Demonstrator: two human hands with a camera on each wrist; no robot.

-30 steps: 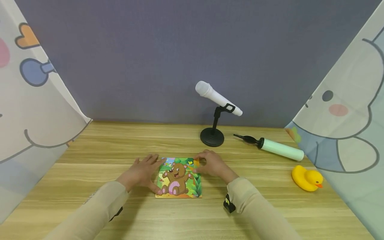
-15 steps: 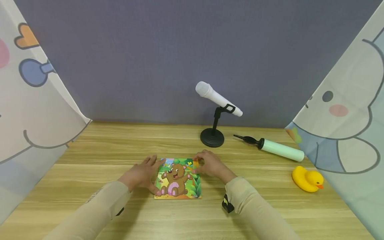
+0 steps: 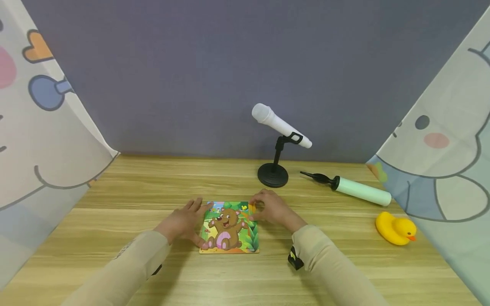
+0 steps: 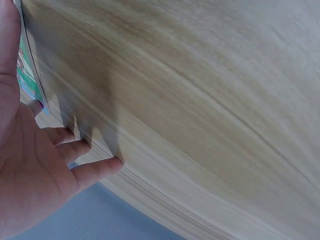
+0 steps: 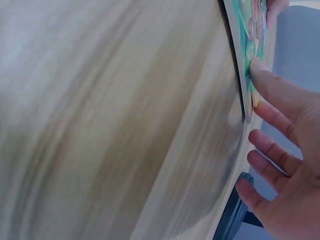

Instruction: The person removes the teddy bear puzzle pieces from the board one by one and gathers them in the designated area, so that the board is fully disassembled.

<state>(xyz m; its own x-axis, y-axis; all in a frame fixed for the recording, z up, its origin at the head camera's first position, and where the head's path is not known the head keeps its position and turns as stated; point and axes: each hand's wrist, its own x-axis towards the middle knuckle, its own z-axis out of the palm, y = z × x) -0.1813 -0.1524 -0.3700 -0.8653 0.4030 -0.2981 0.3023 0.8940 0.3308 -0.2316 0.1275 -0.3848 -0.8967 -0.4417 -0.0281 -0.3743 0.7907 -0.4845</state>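
The bear puzzle (image 3: 229, 228) lies flat on the desk (image 3: 153, 182), right in front of the person. Left hand (image 3: 183, 221) rests relaxed on its left edge, thumb on the lower corner. Right hand (image 3: 272, 208) pinches a small yellow piece (image 3: 251, 207) at the top right corner. Wrist views only show the board's thin edge (image 5: 239, 75) and spread fingers (image 4: 75, 150); the head view has the whole picture. No readable writing anywhere.

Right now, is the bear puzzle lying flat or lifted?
Flat: the bear puzzle lies face-up on the table, both hands at its edges.
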